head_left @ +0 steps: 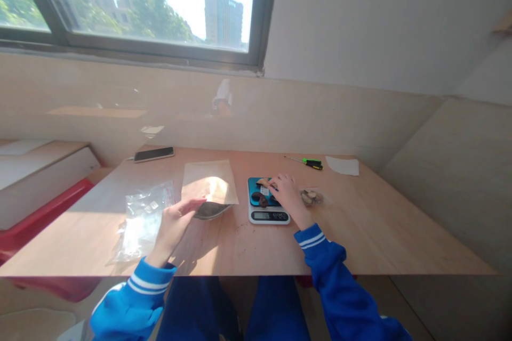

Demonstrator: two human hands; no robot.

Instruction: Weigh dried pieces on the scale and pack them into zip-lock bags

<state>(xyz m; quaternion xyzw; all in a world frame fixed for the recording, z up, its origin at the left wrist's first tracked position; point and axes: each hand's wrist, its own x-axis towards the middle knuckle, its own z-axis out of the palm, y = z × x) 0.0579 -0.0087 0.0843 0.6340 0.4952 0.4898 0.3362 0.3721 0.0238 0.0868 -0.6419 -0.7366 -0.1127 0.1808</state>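
Note:
A small scale with a blue top and a white front edge stands on the wooden table. Dark brown pieces and a lighter tan piece lie on its top. My right hand reaches over the scale, its fingertips closed at the tan piece. To the left lies a kraft paper bag, its dark mouth toward me. My left hand pinches the upper edge of that mouth between thumb and fingers. Beside my right wrist sits a clear bag of tan pieces.
Clear plastic bags lie on the table's left part. Farther back are a phone, a green and black screwdriver and a white paper. A red chair stands left of the table.

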